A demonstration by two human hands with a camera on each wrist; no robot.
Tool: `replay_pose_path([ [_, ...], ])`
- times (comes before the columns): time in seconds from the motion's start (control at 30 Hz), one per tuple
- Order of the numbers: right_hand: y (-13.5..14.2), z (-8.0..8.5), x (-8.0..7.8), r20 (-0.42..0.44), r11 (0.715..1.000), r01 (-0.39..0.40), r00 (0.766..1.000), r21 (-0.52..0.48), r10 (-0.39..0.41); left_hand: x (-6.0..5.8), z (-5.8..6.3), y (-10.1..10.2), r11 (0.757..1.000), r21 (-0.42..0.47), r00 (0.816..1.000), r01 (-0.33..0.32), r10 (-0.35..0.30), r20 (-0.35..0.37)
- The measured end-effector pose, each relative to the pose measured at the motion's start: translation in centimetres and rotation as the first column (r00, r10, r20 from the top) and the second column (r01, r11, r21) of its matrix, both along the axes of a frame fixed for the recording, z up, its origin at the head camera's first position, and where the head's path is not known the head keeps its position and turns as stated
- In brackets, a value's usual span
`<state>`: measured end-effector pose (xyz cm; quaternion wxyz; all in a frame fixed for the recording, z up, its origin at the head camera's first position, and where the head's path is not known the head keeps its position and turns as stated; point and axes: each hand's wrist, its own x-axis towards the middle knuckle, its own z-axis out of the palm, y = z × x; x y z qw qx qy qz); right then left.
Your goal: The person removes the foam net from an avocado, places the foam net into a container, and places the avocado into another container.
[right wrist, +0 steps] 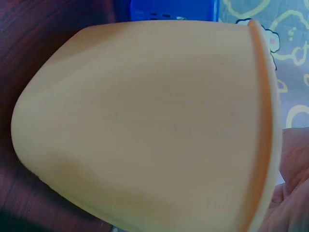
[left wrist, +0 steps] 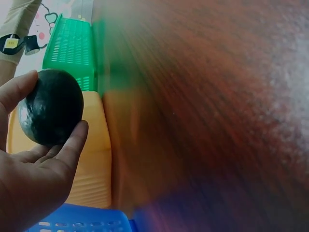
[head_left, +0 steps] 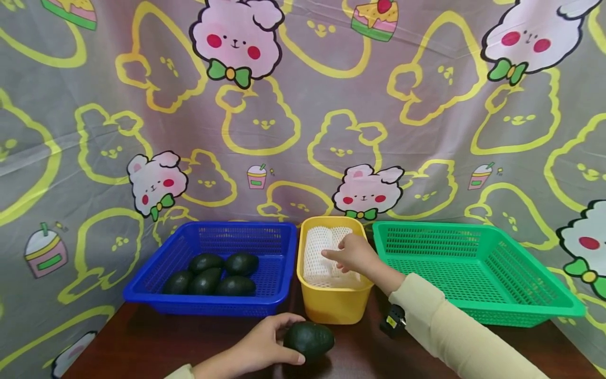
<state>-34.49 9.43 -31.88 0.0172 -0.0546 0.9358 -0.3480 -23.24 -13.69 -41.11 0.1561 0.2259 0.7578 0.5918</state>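
My left hand [head_left: 260,345] grips a dark green avocado [head_left: 309,339] near the table's front edge, thumb on one side and fingers on the other. The left wrist view shows the same avocado [left wrist: 52,107] held between thumb and fingers. Over the yellow bin [head_left: 335,305], my right hand [head_left: 355,255] reaches in from the right with one finger extended, above white foam net sleeves [head_left: 318,250]. Nothing shows in its grasp, though its lower fingers are partly hidden. In the right wrist view the bin's wall [right wrist: 145,116] hides most of this hand [right wrist: 292,193].
Left of the bin stands a blue basket [head_left: 208,299] with several avocados [head_left: 205,281] inside. A green basket [head_left: 473,276] stands to the right. All three containers sit on a dark brown wooden table [head_left: 189,337], before a patterned cloth [head_left: 303,105].
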Motion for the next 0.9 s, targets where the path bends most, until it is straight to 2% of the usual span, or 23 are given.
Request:
replay_pose_path([
  [0.17,0.7,0.2,0.6,0.006,1.000,0.003,1.000,-0.018,-0.003,0.1,0.4,-0.3,1.000,0.013,1.000,0.005,-0.006,0.016],
  [0.33,0.9,0.4,2.1,0.000,0.990,-0.016,1.000,-0.142,0.016,0.3,1.2,-0.8,1.000,0.010,1.000,0.019,-0.019,-0.002],
  [0.43,0.9,0.4,3.2,0.012,0.963,-0.035,0.999,-0.268,0.039,0.5,1.7,-1.2,1.000,0.004,1.000,0.024,-0.024,-0.013],
  [0.6,0.9,0.4,4.5,0.059,0.892,-0.031,0.996,-0.452,0.064,1.1,2.6,-1.8,1.000,0.000,1.000,0.023,-0.023,-0.022],
  [0.77,1.1,0.5,5.7,0.091,0.863,-0.003,0.994,-0.506,0.057,1.4,3.3,-2.3,1.000,0.007,0.999,0.018,-0.018,-0.045],
  [0.9,0.9,0.3,6.9,0.084,0.845,-0.040,0.992,-0.533,0.099,1.6,4.0,-2.9,1.000,-0.009,0.996,0.003,-0.004,-0.091],
])
